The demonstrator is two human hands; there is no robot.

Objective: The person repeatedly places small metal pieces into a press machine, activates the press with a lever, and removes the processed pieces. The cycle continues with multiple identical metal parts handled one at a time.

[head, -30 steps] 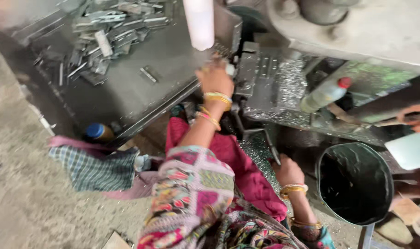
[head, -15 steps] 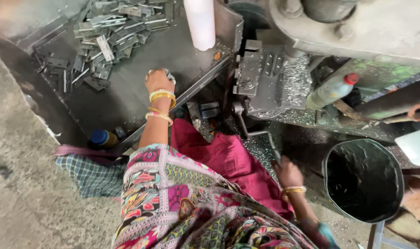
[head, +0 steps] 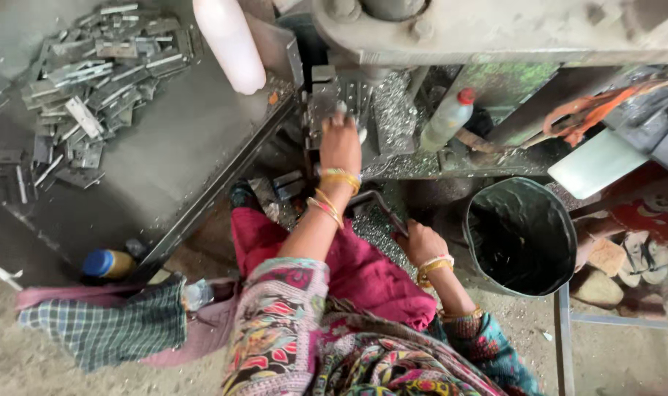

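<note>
My left hand (head: 340, 144) reaches up to the die block (head: 349, 99) of a metal press, fingers closed down on a small shiny metal piece (head: 360, 134) there. Gold bangles ring that wrist. My right hand (head: 420, 243) sits lower, beside my knee, closed around the end of a thin metal lever (head: 382, 202) that runs up toward the machine. Shiny metal chips (head: 394, 110) cover the press bed beside the die. My lap is covered by a red cloth (head: 356, 271).
A grey steel tray (head: 165, 169) at left holds a pile of flat metal strips (head: 92, 81). A white bottle (head: 230, 44) leans at its far edge. A clear red-capped bottle (head: 446, 117), a black bucket (head: 521, 235), a blue-capped bottle (head: 107, 262) and a checked cloth (head: 103, 330) surround me.
My left hand went from the die to the steel tray, touched a small metal piece there, then came back to the die. My right hand stayed low by the lever.
</note>
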